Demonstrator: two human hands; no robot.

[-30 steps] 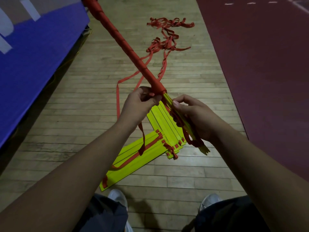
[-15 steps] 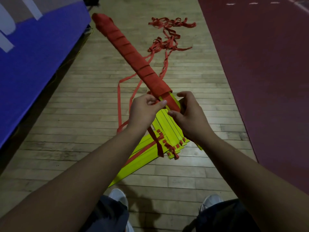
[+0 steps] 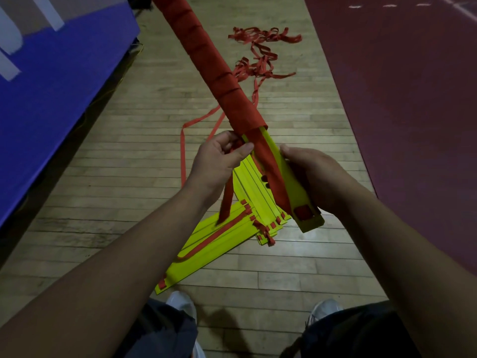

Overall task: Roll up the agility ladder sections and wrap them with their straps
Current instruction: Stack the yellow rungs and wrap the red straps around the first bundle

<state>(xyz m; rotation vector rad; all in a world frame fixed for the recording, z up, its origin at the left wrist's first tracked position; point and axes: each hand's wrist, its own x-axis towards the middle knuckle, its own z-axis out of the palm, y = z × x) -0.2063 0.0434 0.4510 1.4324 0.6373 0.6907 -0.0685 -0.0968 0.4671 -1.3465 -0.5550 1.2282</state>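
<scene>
Wooden floorboards (image 3: 124,177) and a blue pad (image 3: 51,104) with unreadable white markings surround the bundle (image 3: 224,81): yellow plastic rungs spiral-wound in red webbing. I see the left hand (image 3: 216,161) pinching the strap (image 3: 227,200) beside it, the right hand (image 3: 317,177) gripping its bare end.

Pretty dim overall, kinda murky indoor light. There's one pale glare patch on the wood floor (image 3: 304,254) right beside the yellow slats (image 3: 219,244), which are about the only thing that pops. A soft shadow pools on the boards between the shoes (image 3: 180,303). The floorboards bow toward the edges, wide-angle style, and the near forearms (image 3: 103,293) look soft.
</scene>
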